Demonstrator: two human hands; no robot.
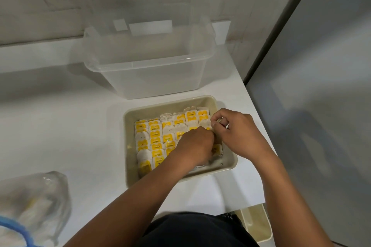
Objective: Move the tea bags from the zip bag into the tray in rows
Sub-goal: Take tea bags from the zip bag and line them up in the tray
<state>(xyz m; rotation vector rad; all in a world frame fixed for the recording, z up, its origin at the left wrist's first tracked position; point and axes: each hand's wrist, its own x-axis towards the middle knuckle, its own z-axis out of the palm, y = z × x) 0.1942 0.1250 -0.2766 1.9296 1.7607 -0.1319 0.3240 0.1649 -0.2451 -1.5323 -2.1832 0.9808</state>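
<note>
A beige tray (172, 104) sits on the white counter, holding several rows of tea bags (155, 136) with yellow labels. My left hand (194, 146) is down in the tray's right part, fingers curled over tea bags there. My right hand (234, 132) is at the tray's right rim and pinches a tea bag (208, 124) at the right-most row. The clear zip bag (36, 202) with a blue zip lies at the lower left, blurred, with some tea bags inside.
A clear plastic box (148, 66) stands just behind the tray. A grey panel (311, 86) rises along the counter's right edge. A second beige tray (255, 224) sits below the counter's front edge at the lower right.
</note>
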